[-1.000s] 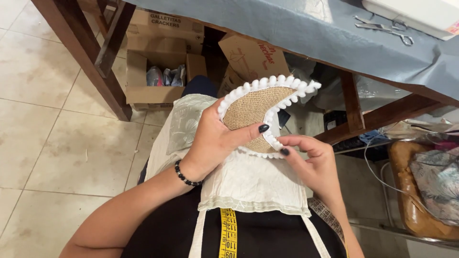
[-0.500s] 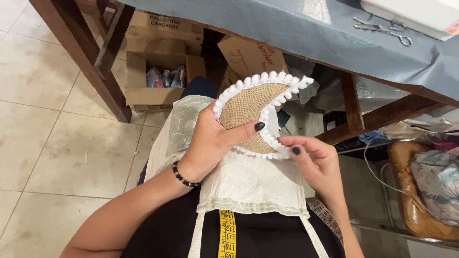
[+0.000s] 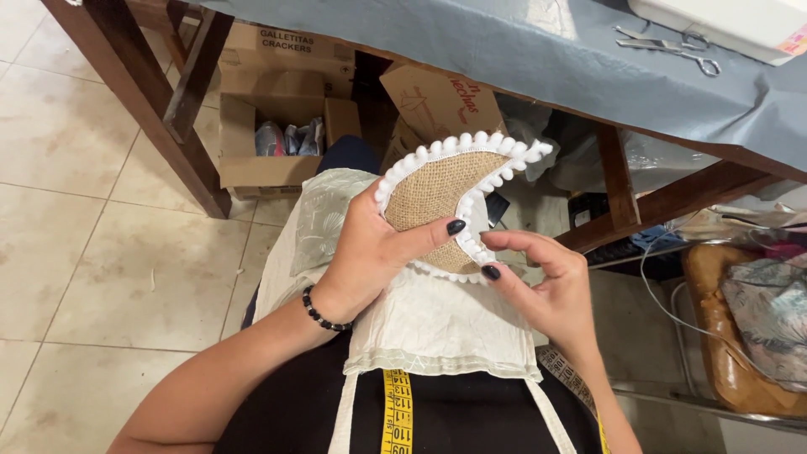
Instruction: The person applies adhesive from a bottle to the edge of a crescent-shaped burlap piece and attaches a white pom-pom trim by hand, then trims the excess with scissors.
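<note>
Two hands meet at the centre of the frame around a crescent-shaped burlap piece edged with white pom-pom trim (image 3: 433, 197), held up above the person's lap. The left hand (image 3: 370, 252) grips it from the left side, thumb pressed across the burlap face and the other fingers hidden behind it. The right hand (image 3: 546, 286) pinches the white trim at the crescent's lower edge between thumb and forefinger. A beaded black bracelet (image 3: 319, 313) circles the left wrist. Beneath lies a cream cloth (image 3: 437, 328); a yellow measuring tape (image 3: 398, 412) hangs at the bottom. Steel scissors (image 3: 672, 44) rest on the blue-covered desk (image 3: 546, 59), upper right.
</note>
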